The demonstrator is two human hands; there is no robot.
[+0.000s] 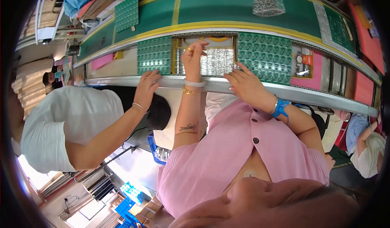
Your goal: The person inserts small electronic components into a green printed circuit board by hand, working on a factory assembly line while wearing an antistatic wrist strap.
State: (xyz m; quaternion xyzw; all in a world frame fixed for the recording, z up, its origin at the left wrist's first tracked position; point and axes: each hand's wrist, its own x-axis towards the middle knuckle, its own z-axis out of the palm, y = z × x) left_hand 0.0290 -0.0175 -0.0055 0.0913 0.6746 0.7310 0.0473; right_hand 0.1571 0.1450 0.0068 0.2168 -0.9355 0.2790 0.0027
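My left hand [194,57] is raised over a tray [219,61] lined with rows of small silvery parts. Its fingers are drawn together at the tips, and whatever they may hold is too small to make out. My right hand [248,85] rests at the metal rail [178,81], its fingers apart, the index fingertip close to the left edge of a green circuit board panel [265,57]. A second green circuit board panel [154,55] lies left of the tray, with another person's hand [147,85] at its near edge.
Beyond the rail runs a green conveyor belt [219,10] with yellow edges. On it are a bag of small metal parts [268,3] and another green panel [127,13]. A small bin [302,63] and pink sheet [317,69] lie right. A co-worker [77,122] sits close on my left.
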